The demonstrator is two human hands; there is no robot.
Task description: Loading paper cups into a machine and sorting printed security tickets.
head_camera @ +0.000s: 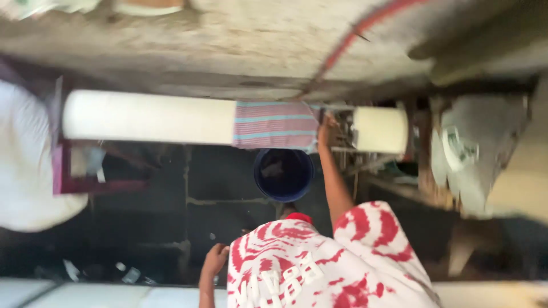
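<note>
Neither of my hands is in view. Another person in a white shirt with red blotches (319,262) is seen from behind at the bottom centre. A dark blue bucket (283,174) sits just above their collar, its open mouth facing me. One of their arms is raised, and its hand (326,128) touches the edge of a pink and blue striped cloth (275,124). The cloth is draped over a long white cylinder (148,117). Their other hand (216,259) hangs low at the left. The picture is blurred.
Rough grey concrete (228,45) fills the top, crossed by a red line (354,40). A large white bundle (23,165) lies at the left next to a magenta frame (85,185). Dark blockwork (217,194) is behind the person. A pale ledge (85,295) runs along the bottom.
</note>
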